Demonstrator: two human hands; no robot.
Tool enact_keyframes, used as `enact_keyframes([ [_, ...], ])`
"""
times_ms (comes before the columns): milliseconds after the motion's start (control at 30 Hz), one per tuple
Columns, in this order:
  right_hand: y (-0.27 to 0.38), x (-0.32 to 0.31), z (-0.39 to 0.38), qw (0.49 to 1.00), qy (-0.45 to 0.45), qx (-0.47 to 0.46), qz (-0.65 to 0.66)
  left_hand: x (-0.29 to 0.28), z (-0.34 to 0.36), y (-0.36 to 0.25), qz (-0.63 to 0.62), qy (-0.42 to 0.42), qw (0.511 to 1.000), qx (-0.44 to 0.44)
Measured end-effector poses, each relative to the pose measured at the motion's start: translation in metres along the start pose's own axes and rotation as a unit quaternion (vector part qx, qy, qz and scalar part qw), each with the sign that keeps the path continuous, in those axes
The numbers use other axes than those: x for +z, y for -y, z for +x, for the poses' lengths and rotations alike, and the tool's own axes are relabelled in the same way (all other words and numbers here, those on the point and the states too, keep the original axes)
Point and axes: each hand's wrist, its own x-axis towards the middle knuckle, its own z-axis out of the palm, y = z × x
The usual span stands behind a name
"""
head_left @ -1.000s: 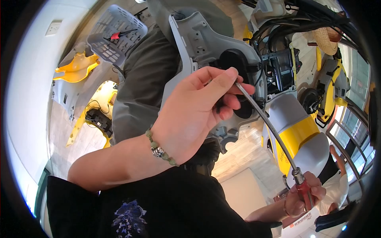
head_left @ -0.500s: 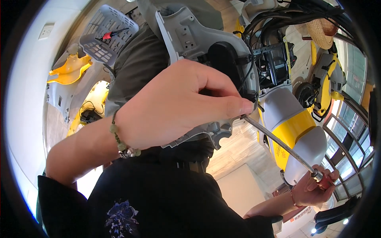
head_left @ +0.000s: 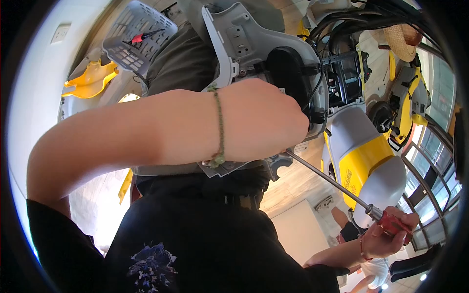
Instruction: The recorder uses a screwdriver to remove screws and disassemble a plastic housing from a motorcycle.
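Note:
My right hand [head_left: 378,242] is wrapped round the red handle of a long screwdriver [head_left: 328,179]. The metal shaft slants up and left toward a grey plastic scooter panel [head_left: 239,41] lying across my lap. My left hand [head_left: 264,119] rests over the panel's lower part, its back toward me and knuckles bent. Its fingertips and the screwdriver's tip are hidden, so whether they touch cannot be seen. Just beyond the left knuckles sits a black oblong piece [head_left: 286,73] in the panel. A green beaded bracelet circles my left wrist.
A grey plastic basket [head_left: 132,53] with a red-handled tool stands at the far left, near a yellow shell part [head_left: 93,80]. On the right lies a yellow and grey scooter body [head_left: 364,161] with exposed black cables. Another person [head_left: 376,271] shows at the lower right.
My left hand has turned over and moved right, its pinching thumb and finger now out of sight. The right hand has kept hold of the screwdriver and shifted slightly. A person has come into view.

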Motion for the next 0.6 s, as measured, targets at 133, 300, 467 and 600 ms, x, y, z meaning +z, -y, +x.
enact_keyframes([
  [133, 0.009, 0.024, -0.005, 0.999, 0.037, 0.015, -0.034, 0.008, 0.005, 0.002, 0.022, 0.022, 0.999, -0.013],
  [300, 0.015, 0.056, -0.008, 0.999, 0.029, 0.007, -0.045, 0.023, 0.006, 0.010, 0.064, 0.006, 0.998, -0.026],
  [467, 0.014, 0.070, -0.009, 0.996, 0.075, 0.007, -0.054, 0.025, 0.016, 0.012, 0.102, 0.047, 0.993, -0.027],
  [600, 0.022, 0.078, -0.013, 0.994, 0.079, 0.050, -0.049, 0.022, 0.017, 0.010, 0.111, 0.144, 0.981, -0.075],
])
